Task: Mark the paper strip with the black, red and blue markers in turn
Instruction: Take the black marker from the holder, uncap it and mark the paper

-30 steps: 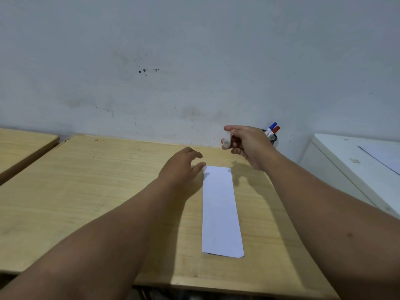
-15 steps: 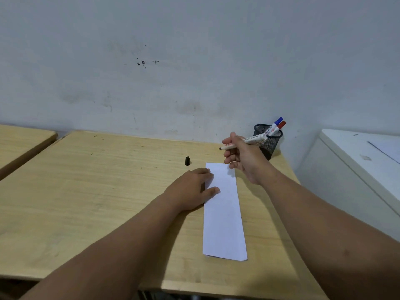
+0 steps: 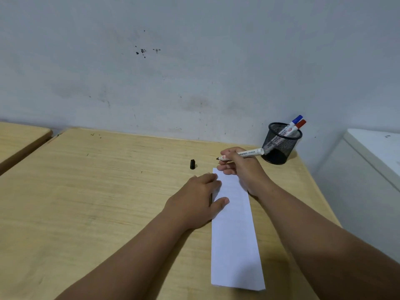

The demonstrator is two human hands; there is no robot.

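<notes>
On the wooden desk [image 3: 108, 191] in the head view, the paper strip [image 3: 234, 234] lies lengthwise; your left hand [image 3: 195, 202] presses its left edge with fingers flat and spread. Your right hand [image 3: 240, 167] grips the uncapped black marker [image 3: 249, 153] above the strip's far end. Its cap [image 3: 192, 164] lies just beyond the left hand. The blue marker [image 3: 294, 123] and red marker [image 3: 299, 125] stand in the mesh cup [image 3: 279, 148].

Three markers are showing: one black marker [image 3: 242, 154] lying uncapped in a hand, two standing in one mesh cup [image 3: 279, 144] at one o'clock. One cap [image 3: 192, 164], one paper strip [image 3: 234, 230].
</notes>
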